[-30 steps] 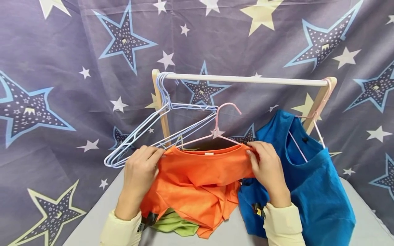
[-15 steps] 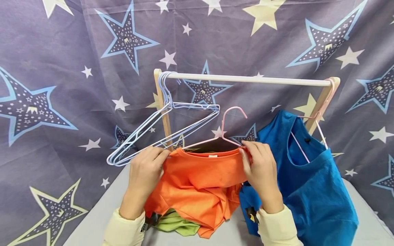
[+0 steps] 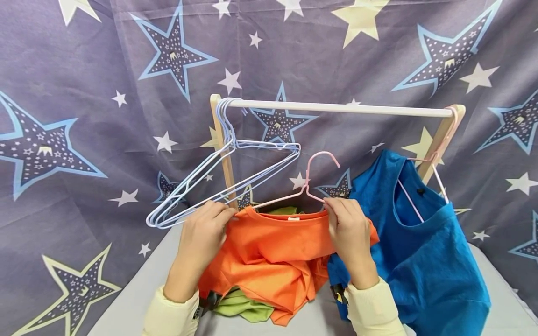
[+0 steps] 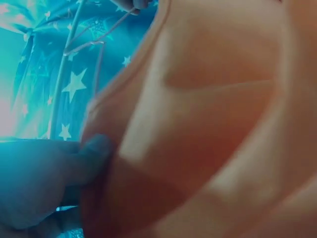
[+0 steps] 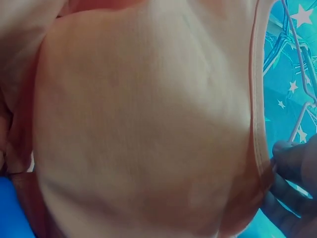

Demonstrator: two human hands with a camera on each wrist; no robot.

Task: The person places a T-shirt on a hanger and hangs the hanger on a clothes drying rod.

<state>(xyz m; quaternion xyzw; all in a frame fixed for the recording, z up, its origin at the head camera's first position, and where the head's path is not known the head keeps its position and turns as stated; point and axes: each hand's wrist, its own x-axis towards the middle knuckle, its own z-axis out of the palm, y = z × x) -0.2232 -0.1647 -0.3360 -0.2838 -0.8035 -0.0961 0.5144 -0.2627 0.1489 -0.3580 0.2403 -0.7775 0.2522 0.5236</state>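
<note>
An orange shirt hangs between my two hands, neckline up, with a pale tag at its collar. My left hand pinches the shoulder on the left, thumb in front, as the left wrist view also shows. At the other side of the neckline, my right hand pinches the shirt together with the arm of a pink hanger. The hanger's hook rises free above the collar, and its lower part is hidden inside the shirt. In the right wrist view, the collar edge runs down to the right fingertips.
Several light blue hangers hang at the left end of a white rail on wooden posts. A blue shirt hangs on a pink hanger at the right end. Green cloth lies on the grey tabletop below the orange shirt.
My right hand has moved inward and slightly down along the shoulder, leaving orange sleeve showing beyond it. The pink hanger has shifted slightly right and sunk lower. My left hand keeps its pinch.
</note>
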